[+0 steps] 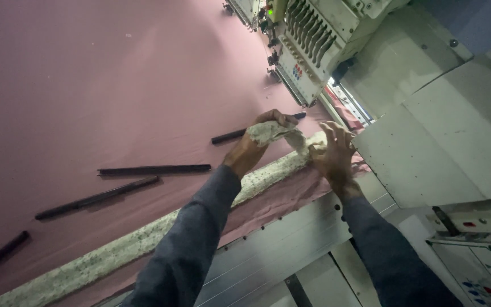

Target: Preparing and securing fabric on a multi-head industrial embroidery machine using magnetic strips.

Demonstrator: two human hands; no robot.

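Head view: one speckled white strip (143, 241) runs along the near edge of the pink cloth (86, 74), from 7 o'clock up toward centre, apparently pinning that edge to the frame. Its far end is lifted off; left hand (257, 142) is closed around that loose end, raised above the cloth, while right hand (333, 154), at 3 o'clock of the left and just beside it, presses with fingers spread where the strip meets the edge, seemingly to hold the cloth down as the end peels. Two hands, close but not joined. Five dark bars (154, 169) lie loose on the cloth, 9 to 12 o'clock of the hands. One embroidery head (308, 45) stands at 12 o'clock; control panel (478, 267) at 4 o'clock.
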